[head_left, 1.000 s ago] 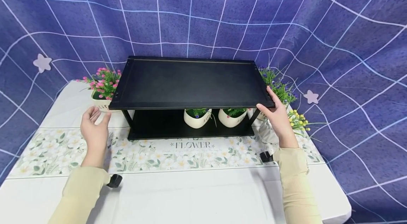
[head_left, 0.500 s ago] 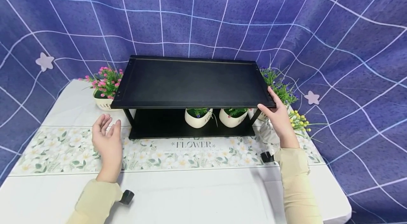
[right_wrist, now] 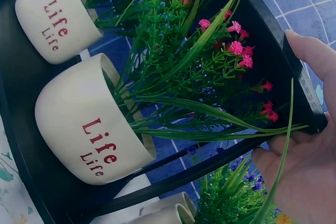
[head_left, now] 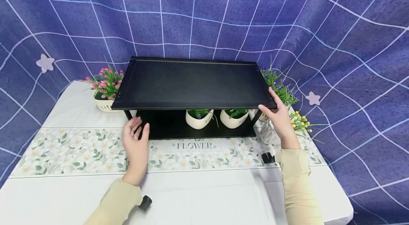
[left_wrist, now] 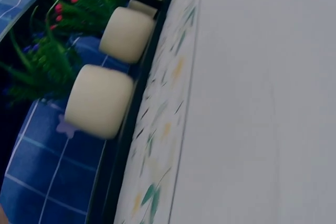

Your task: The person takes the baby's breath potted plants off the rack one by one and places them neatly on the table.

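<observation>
A black two-tier shelf (head_left: pixel 195 83) stands on the table. My right hand (head_left: pixel 281 120) grips the front right corner of its top board, thumb on the front edge and fingers at the side, as the right wrist view also shows. My left hand (head_left: pixel 135 147), fingers loosely bent and holding nothing, is at the left front of the lower board (head_left: pixel 164 125). On that board sit two cream pots, a left one (head_left: pixel 197 120) and a right one (head_left: pixel 234 119). The right pot (right_wrist: pixel 94 124) carries red "Life" lettering and pink flowers; the top board hides most plants from the head view.
A pot with pink flowers (head_left: pixel 107 86) stands left of the shelf. To the right are a blue-flowered plant (head_left: pixel 285 92) and a yellow-flowered one (head_left: pixel 299 121). A floral strip crosses the white tablecloth (head_left: pixel 198 196). A blue grid curtain (head_left: pixel 204 12) hangs behind.
My left hand has moved right, from beside the pink-flowered pot to the front of the lower board. The right hand keeps its grip on the corner, and the shelf stays put.
</observation>
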`<state>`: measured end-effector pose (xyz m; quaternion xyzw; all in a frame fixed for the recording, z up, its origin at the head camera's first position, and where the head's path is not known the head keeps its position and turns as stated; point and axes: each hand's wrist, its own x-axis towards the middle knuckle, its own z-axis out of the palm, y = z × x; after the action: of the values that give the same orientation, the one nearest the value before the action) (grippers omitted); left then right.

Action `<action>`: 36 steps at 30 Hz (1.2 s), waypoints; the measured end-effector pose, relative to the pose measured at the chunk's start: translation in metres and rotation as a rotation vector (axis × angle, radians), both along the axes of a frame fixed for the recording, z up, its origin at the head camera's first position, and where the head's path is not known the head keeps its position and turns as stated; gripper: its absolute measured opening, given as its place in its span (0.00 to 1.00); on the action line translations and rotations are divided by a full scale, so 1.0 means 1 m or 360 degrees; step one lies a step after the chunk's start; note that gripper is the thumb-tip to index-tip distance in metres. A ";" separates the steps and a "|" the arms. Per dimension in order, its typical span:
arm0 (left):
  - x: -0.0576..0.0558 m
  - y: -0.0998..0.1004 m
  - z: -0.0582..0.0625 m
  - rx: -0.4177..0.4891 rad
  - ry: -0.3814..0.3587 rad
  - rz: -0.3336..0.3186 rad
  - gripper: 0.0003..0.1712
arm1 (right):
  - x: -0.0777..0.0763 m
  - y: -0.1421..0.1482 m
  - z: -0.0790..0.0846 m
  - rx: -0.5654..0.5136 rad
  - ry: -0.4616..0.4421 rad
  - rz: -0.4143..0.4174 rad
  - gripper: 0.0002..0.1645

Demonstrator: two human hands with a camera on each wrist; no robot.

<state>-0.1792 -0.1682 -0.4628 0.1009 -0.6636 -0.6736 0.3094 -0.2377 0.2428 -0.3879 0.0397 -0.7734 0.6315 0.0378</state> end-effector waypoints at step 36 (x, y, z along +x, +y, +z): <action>-0.039 0.091 -0.025 -0.0339 -0.0138 -0.0184 0.31 | 0.000 0.002 0.000 0.0063 -0.0019 -0.0012 0.47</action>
<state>-0.2181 -0.0775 -0.4883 0.0582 -0.7488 -0.6110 0.2501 -0.2375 0.2446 -0.3879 0.0336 -0.7860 0.6163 0.0349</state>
